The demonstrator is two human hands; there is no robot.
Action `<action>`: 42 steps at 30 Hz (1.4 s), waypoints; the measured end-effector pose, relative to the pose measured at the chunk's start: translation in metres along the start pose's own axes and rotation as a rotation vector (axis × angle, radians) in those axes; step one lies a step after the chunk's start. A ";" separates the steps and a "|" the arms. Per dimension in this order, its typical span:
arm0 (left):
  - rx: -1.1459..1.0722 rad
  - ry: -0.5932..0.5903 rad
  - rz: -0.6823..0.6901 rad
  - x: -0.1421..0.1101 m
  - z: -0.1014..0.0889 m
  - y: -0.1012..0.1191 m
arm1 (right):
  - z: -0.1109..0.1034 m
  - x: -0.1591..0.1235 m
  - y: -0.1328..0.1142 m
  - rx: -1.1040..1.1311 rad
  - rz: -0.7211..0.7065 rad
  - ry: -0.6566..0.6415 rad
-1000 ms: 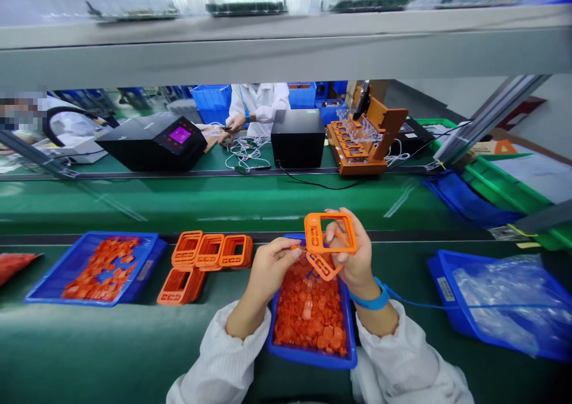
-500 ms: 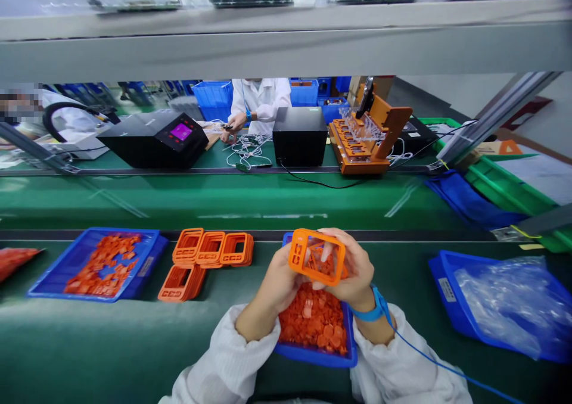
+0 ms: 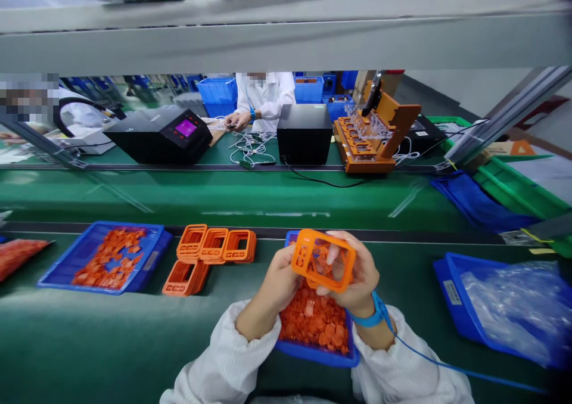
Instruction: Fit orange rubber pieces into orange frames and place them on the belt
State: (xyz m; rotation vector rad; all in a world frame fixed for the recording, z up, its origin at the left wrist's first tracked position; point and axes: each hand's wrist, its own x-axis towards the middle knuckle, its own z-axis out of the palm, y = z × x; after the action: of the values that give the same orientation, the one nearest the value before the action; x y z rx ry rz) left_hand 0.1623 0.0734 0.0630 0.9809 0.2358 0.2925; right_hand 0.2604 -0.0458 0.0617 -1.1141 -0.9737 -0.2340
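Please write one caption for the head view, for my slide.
Left hand and right hand hold an orange frame over a blue tray of orange pieces; stacked frames lie at left.

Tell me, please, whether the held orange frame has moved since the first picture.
Yes, lower in view: the orange frame rose well above the dark strip, and now its top is about level with it.
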 end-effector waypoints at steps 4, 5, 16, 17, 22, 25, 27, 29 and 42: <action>0.043 -0.171 0.149 -0.004 0.004 -0.005 | 0.005 0.000 -0.003 0.171 0.183 0.186; 0.063 -0.189 0.169 -0.005 0.005 -0.007 | 0.006 0.001 -0.003 0.221 0.223 0.192; 0.267 -0.033 0.315 -0.016 -0.008 0.026 | -0.042 0.046 0.020 0.353 0.302 0.239; 0.274 -0.028 0.337 -0.017 -0.010 0.026 | -0.045 0.046 0.022 0.340 0.332 0.173; 0.428 -0.013 0.647 -0.011 -0.021 0.030 | -0.030 0.032 0.018 0.357 0.459 -0.230; 0.606 0.003 0.810 -0.005 -0.027 0.035 | -0.014 0.023 0.009 0.446 0.448 -0.300; 0.649 -0.044 0.773 -0.003 -0.030 0.038 | -0.008 0.019 0.006 0.468 0.428 -0.274; 0.629 -0.100 0.704 -0.003 -0.030 0.040 | -0.007 0.018 0.004 0.459 0.425 -0.253; 0.618 -0.125 0.526 -0.011 -0.026 0.046 | -0.007 0.018 0.009 0.491 0.450 -0.259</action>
State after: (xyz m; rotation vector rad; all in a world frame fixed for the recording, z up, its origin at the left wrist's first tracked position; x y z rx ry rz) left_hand 0.1374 0.1142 0.0885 1.6680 -0.0622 0.6585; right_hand 0.2805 -0.0426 0.0694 -0.8868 -0.9128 0.5030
